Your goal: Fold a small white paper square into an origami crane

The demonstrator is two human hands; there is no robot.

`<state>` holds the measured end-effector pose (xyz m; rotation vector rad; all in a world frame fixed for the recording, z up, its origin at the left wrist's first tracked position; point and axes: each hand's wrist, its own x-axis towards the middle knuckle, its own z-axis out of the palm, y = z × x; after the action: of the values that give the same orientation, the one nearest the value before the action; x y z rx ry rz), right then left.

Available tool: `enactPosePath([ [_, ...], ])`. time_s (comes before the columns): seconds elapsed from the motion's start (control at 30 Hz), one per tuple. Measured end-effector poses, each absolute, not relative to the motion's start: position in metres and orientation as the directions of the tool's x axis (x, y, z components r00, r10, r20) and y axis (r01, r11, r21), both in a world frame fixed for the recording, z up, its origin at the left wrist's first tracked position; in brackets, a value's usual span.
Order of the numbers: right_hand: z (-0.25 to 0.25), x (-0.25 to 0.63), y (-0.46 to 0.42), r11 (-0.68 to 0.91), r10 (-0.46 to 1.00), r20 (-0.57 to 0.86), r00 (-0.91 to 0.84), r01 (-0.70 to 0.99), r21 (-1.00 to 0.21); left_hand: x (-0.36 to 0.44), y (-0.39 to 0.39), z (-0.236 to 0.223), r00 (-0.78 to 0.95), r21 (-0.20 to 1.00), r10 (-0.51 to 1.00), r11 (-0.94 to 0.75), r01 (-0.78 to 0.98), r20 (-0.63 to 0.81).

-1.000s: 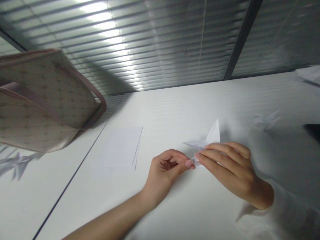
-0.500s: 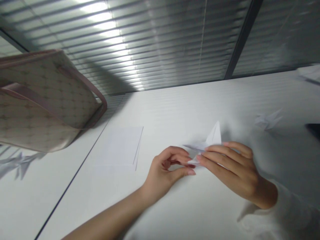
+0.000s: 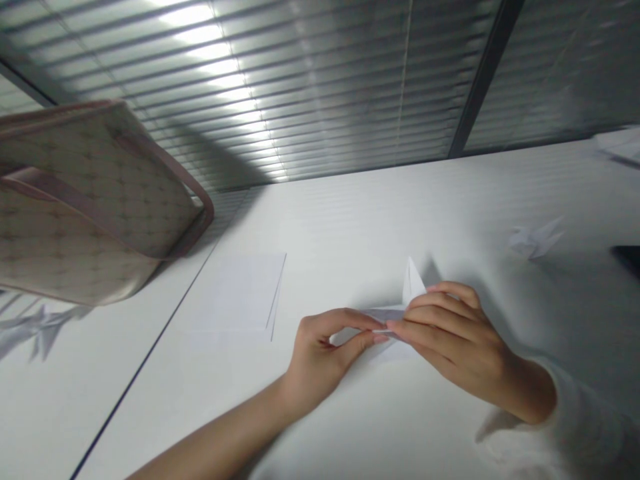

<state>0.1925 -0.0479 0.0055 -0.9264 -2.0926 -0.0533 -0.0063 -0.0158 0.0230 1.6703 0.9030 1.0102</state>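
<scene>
A partly folded white paper figure (image 3: 413, 283) is held between both hands just above the white table. One pointed flap stands up above the fingers, and other thin layers spread to the left and below. My left hand (image 3: 333, 347) pinches the lower left layer between thumb and forefinger. From the right, my right hand (image 3: 460, 333) closes over the paper's right part, its fingertips meeting those of the left. The fingers hide the middle of the figure.
Left of the hands lies a small stack of white paper sheets (image 3: 235, 293). Folded paper pieces (image 3: 536, 240) sit at the right, more folded paper (image 3: 40, 330) at the far left. A patterned bag (image 3: 95, 207) stands at the left by the window blinds (image 3: 320, 87). A dark object (image 3: 627, 259) shows at the right edge.
The paper figure has turned and shifted slightly left and down, with its upright flap now further left. The left thumb and forefinger have closed on a layer.
</scene>
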Motion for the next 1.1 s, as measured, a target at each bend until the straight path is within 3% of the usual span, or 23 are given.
enactPosePath([
  [0.37, 0.003, 0.195, -0.0476, 0.732, 0.601, 0.714, -0.359, 0.605, -0.313, -0.0061, -0.0164, 0.0243, 0.434, 0.966, 0.88, -0.248, 0.071, 0.194],
  [0.6, 0.0027, 0.195, -0.0459, 0.714, 0.626, 0.7, -0.344, 0.615, -0.336, -0.0094, -0.0188, 0.0274, 0.439, 0.947, 0.875, -0.29, 0.139, 0.204],
  [0.87, 0.0081, 0.1888, -0.042, 0.665, 0.723, 0.635, -0.271, 0.523, -0.533, -0.0007, -0.0157, 0.0297, 0.437, 0.983, 0.899, -0.101, 0.152, 0.025],
  [1.1, 0.0063, 0.1918, -0.0416, 0.627, 0.764, 0.582, -0.278, 0.532, -0.569, -0.0053, -0.0161, 0.0306, 0.418, 0.956, 0.9, -0.22, 0.193, 0.123],
])
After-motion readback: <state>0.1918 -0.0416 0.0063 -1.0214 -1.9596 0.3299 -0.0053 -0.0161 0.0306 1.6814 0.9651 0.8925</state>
